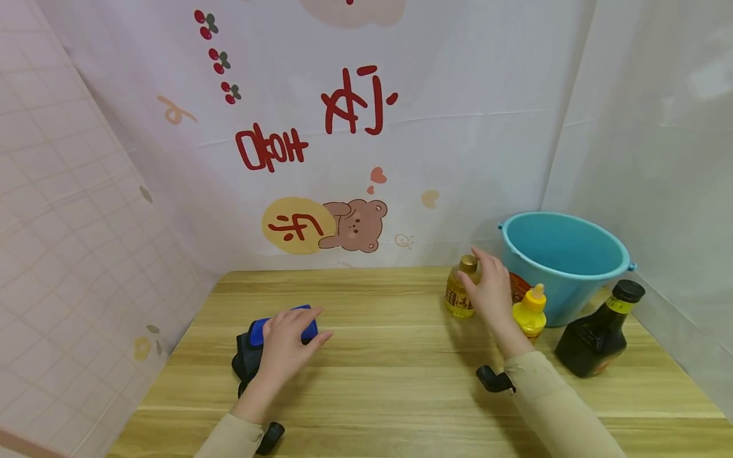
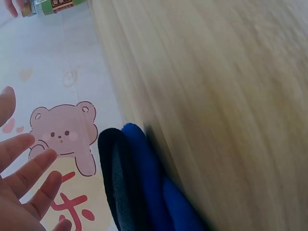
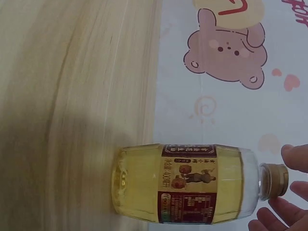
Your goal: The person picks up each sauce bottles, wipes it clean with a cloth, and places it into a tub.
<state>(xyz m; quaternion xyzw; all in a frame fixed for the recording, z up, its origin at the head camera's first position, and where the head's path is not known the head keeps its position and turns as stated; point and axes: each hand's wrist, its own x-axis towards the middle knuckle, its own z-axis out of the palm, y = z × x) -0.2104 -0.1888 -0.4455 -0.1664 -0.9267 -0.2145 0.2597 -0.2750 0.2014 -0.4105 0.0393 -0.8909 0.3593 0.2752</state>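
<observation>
My right hand (image 1: pixel 491 294) reaches toward an upright bottle of yellow cooking oil (image 1: pixel 460 296). In the right wrist view its thumb and fingertips (image 3: pixel 294 158) are spread about the gold cap (image 3: pixel 275 181), and the oil bottle (image 3: pixel 187 185) shows its red and tan label. At the left of the table, my left hand (image 1: pixel 286 346) hovers over a folded blue and black cloth item (image 1: pixel 246 356), partly hiding it. In the left wrist view the left fingers (image 2: pixel 29 178) are spread apart, with the blue fabric (image 2: pixel 144 178) beside them.
A light blue bucket (image 1: pixel 564 248) stands at the back right. In front of it are a yellow squeeze bottle (image 1: pixel 529 315), partly behind the right wrist, and a dark sauce bottle (image 1: pixel 595 337). A red item (image 1: pixel 518 287) shows between hand and bucket. A printed white curtain backs the wooden table (image 1: pixel 378 381).
</observation>
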